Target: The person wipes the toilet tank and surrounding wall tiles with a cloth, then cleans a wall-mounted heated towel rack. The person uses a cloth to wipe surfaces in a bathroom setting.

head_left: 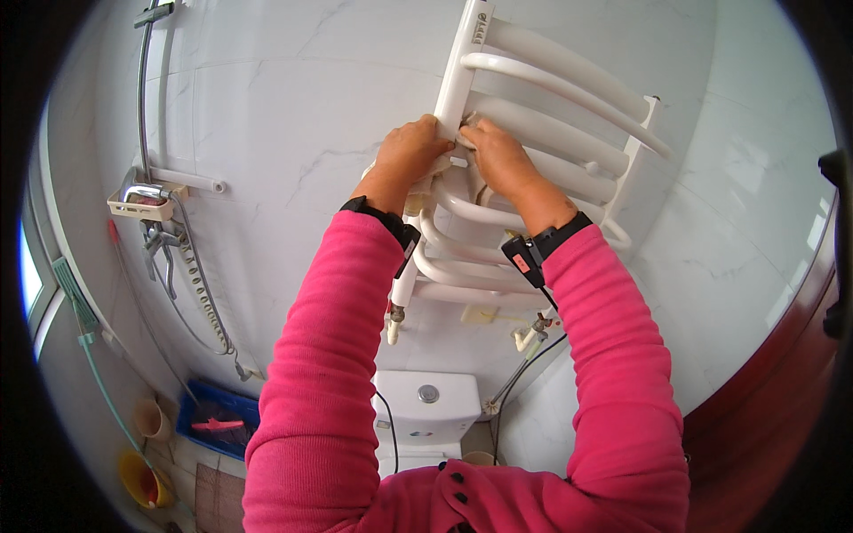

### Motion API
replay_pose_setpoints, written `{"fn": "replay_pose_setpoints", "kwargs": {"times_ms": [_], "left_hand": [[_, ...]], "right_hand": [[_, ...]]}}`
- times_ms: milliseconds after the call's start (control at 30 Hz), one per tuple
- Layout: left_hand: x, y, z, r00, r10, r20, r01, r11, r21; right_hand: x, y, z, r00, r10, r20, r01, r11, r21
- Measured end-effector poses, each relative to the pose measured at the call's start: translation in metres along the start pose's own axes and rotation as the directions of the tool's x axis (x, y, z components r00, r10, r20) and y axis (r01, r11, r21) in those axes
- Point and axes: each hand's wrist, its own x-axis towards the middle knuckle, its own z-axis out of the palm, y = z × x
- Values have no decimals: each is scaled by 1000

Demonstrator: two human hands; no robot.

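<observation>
Both hands are up at a white towel radiator (455, 84) with curved rails on the tiled wall. My left hand (404, 158) is closed against the outer side of its left upright, on a pale cloth (437, 169) that shows below the fingers. On the inner side of the same upright, my right hand (500, 160) has its fingers bent and pinched on a bunched part of that cloth, between two rails. Most of the cloth is hidden behind the hands and the upright. Black bands with small devices circle both wrists.
Below the radiator are its valves (396, 313) and a white toilet cistern (428, 400). At left hang a shower mixer (160, 240) with hose and a soap tray (140, 209). A blue tub (188, 417) and yellow bucket (133, 480) stand on the floor. A dark red door (764, 426) is at right.
</observation>
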Motion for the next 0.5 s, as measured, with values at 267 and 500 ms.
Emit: {"fn": "replay_pose_setpoints", "kwargs": {"times_ms": [267,500], "left_hand": [[-4,1,1,1000,-16,-13,16,999,-43],[-4,2,4,999,-43,-1,43,996,-77]], "right_hand": [[-73,52,-38,990,138,5,-138,990,-42],[-62,32,-42,983,140,-122,-141,990,3]]}}
